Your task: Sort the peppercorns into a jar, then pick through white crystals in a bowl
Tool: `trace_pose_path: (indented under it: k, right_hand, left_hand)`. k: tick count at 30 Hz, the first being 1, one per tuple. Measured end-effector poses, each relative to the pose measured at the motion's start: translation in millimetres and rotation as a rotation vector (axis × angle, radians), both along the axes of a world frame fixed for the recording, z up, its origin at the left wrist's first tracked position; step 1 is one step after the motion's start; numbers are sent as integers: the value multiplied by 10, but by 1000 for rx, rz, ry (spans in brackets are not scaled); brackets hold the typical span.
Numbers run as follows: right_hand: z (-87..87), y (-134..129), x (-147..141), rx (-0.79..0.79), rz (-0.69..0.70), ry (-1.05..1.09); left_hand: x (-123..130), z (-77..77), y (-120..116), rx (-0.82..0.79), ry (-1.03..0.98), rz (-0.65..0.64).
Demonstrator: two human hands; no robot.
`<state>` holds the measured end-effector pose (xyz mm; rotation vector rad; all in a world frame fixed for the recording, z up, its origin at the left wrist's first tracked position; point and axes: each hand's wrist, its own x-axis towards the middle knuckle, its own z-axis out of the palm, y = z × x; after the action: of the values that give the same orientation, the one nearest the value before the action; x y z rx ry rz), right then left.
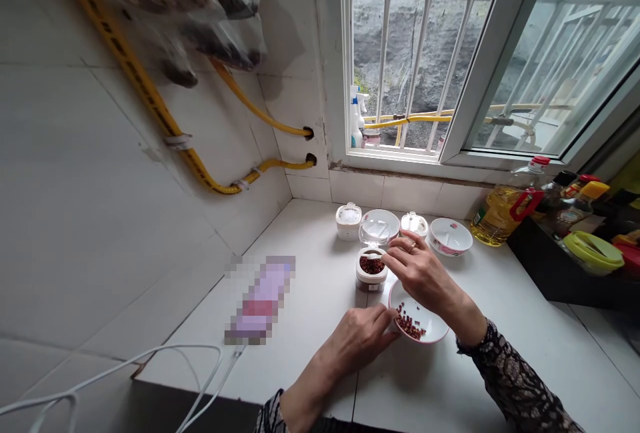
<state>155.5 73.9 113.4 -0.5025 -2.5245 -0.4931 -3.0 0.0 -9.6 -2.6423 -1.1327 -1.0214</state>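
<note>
My right hand (417, 270) pinches a small white spoon (374, 257), whose end dips into the open jar (371, 282) of dark red peppercorns. The jar's clear lid (375, 236) is raised behind its mouth. My left hand (361, 336) is closed on the left rim of a white bowl (437, 332) with a pink edge, just in front of the jar. Reddish-brown peppercorns (410, 325) lie in the left part of this bowl. My right hand and wrist hide the bowl's far right side.
Behind stand a lidded white jar (349, 225), another jar (414, 223) and a flowered bowl (451, 241). An oil bottle (493, 216) and a black box (537, 263) of condiments are at the right. A blurred purple device (263, 300) with a white cable (215, 370) lies left.
</note>
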Motion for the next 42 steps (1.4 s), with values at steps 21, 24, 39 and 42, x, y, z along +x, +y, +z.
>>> trace_pose_path:
  k: [21,24,39,42]
  right_hand:
    - [219,-88,210,-49,-42,143]
    - [215,-130,362,-121,-83,152]
    - [-399,-401,675,-448,-242,125]
    - [-402,-361,689,-440,-273,178]
  left_hand:
    - [-6,54,-10,-2,12,2]
    - [-12,71,-15,-4,21,4]
    - [-26,100,-26,53,-3,-34]
    - [-28,103,-28,57,-6,-37]
